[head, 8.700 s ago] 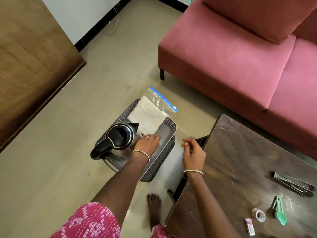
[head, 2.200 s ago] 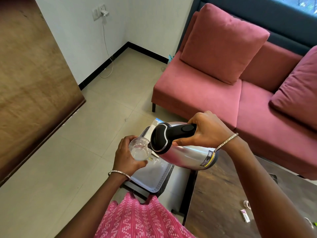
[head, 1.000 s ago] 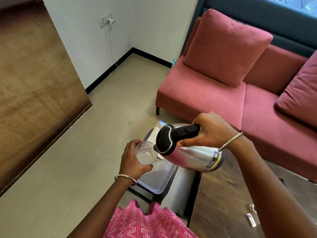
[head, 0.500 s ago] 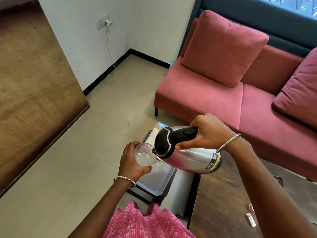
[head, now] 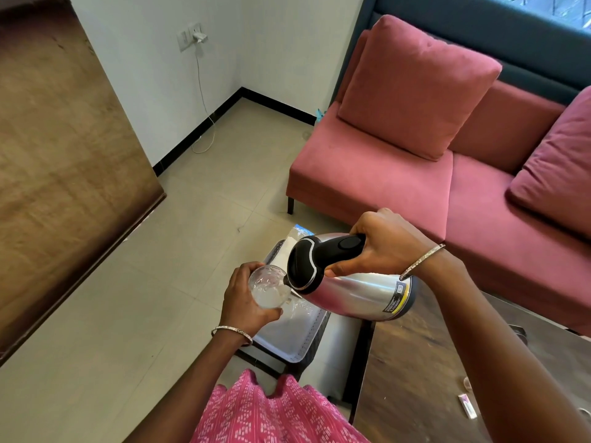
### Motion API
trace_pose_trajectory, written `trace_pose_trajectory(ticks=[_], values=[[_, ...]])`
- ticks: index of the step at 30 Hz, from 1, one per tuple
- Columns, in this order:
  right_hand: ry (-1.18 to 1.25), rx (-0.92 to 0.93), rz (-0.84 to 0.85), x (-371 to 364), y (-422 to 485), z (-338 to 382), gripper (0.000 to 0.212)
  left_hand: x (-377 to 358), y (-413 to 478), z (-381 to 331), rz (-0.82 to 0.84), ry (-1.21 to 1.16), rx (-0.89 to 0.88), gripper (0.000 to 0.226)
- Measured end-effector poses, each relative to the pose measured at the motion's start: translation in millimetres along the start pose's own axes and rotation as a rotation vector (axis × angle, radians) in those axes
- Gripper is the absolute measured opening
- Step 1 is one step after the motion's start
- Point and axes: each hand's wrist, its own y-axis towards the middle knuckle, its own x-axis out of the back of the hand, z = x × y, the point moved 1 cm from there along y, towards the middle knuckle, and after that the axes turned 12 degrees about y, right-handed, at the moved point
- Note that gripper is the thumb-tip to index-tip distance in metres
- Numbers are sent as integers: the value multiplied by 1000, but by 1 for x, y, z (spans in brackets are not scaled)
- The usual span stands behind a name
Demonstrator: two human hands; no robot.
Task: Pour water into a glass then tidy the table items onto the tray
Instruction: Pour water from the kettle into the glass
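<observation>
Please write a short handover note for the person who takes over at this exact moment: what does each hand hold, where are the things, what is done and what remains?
Left hand: grip closed around the glass, held in the air above the tray.
Right hand: grip closed on the black handle of the kettle, tipped sideways with its spout at the glass rim.
Tray sits on the floor beside the dark table; a plastic bag lies at its far end.
Done: pouring is under way; water is in the glass.
Left: finish pouring, set things down, move the small table items onto the tray.
</observation>
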Motion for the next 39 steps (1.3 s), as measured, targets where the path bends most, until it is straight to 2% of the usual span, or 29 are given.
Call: trace_pose_trajectory(ticks=[39], values=[[22,-10,53,-6,11,2,77,-8,8,15,13,-10,32,91]])
